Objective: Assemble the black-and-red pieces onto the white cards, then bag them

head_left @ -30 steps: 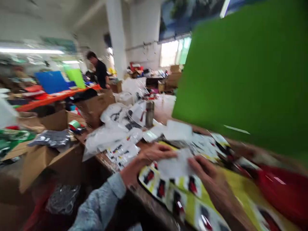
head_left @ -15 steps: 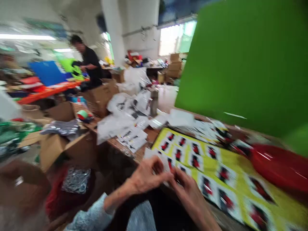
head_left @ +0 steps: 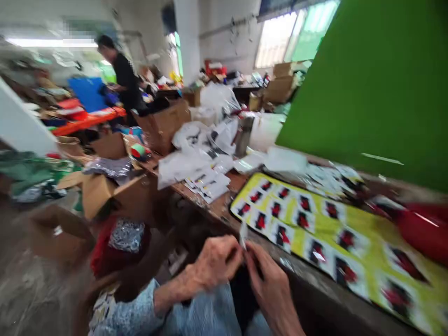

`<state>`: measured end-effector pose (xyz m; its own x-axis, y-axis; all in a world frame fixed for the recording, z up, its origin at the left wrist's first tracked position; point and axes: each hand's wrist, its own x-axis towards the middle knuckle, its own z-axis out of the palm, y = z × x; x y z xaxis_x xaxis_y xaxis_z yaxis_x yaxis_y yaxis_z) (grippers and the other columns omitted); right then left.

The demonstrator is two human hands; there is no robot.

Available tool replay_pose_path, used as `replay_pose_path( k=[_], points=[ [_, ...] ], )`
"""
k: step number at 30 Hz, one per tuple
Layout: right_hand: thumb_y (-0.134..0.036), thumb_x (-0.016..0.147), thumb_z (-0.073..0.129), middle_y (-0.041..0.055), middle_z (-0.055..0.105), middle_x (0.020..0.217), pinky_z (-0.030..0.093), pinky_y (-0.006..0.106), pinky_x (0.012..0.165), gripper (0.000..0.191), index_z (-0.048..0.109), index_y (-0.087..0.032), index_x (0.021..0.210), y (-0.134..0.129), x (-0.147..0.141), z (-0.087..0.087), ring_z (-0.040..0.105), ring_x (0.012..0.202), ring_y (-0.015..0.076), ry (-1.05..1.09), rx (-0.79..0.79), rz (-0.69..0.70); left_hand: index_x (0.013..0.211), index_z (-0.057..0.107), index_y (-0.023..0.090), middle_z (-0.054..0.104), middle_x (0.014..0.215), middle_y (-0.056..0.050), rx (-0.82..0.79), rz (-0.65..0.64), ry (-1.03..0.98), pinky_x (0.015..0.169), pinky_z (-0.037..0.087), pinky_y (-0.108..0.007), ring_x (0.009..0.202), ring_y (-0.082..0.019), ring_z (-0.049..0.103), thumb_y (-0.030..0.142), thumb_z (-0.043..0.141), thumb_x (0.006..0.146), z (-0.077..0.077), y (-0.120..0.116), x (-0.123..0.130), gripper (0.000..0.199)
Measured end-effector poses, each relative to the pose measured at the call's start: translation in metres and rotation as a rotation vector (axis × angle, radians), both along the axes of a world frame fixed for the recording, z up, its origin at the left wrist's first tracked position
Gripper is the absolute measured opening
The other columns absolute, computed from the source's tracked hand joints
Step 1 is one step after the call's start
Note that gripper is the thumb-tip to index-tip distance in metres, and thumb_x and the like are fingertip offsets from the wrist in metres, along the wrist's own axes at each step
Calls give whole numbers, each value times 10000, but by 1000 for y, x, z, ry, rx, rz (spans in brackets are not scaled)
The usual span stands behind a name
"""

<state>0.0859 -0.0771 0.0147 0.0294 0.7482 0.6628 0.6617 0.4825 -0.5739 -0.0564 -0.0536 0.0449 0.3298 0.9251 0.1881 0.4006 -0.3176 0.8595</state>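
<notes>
My left hand (head_left: 217,262) and my right hand (head_left: 268,277) meet in front of the table's near edge, both with fingers pinched. Between them stands a thin white card (head_left: 243,233), seen nearly edge-on; its face and my fingertips are partly hidden. The right fingers close on its lower edge, and the left fingertips press at its side. To the right lies a yellow mat (head_left: 324,238) with a dark border. Several white cards (head_left: 281,233) bearing red and black shapes are spread over it in rows.
Printed white sheets (head_left: 207,182) and crumpled clear bags (head_left: 191,161) lie on the table's left part. A red rounded object (head_left: 425,231) sits at the right, below a large green panel (head_left: 378,88). Open cardboard boxes (head_left: 96,193) stand at left. A co-worker (head_left: 124,79) stands farther back.
The view has turned left and tilted slightly, shifting the scene rightward. My hands have drawn back from over the mat's edge, and the white card has turned from face-on to nearly edge-on.
</notes>
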Motion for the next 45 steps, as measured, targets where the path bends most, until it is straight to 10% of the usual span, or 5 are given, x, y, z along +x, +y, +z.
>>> replay_pose_path(
  k=[6,27,33,39,45],
  points=[
    [-111,966,359,46,575,692,400,333,660,281,581,-185,809,-20,-11,-9,513,672,202,-379,-76,-212,679,465,196,515,618,16,16,-51,125,573,349,-239,560,-108,453,256,423,886,-21,-7,5,219],
    [-102,940,368,66,589,726,381,371,733,232,590,-165,958,-41,-25,-53,503,746,234,-345,-162,-208,630,348,202,437,582,35,-87,-42,224,551,289,-236,538,-100,381,212,416,857,-54,-23,4,236],
    [-121,918,399,44,599,737,407,354,747,199,561,-201,835,-44,-18,-57,543,724,205,-153,-277,-283,595,344,204,404,530,34,-20,97,355,536,227,-268,491,-105,344,185,439,800,-64,-34,10,226],
    [-171,853,447,71,648,1007,473,327,791,272,598,-199,1078,-43,-2,-48,603,900,199,188,-650,66,586,434,191,409,522,43,-119,-30,391,549,258,-257,503,-104,372,173,494,783,-61,-31,14,207],
    [-381,861,563,36,653,752,467,309,690,242,679,-169,843,-42,25,-45,590,717,193,553,-891,17,919,649,191,618,838,-23,-227,-16,176,723,443,-283,761,-151,564,358,641,800,-60,-16,-4,205]
  ],
)
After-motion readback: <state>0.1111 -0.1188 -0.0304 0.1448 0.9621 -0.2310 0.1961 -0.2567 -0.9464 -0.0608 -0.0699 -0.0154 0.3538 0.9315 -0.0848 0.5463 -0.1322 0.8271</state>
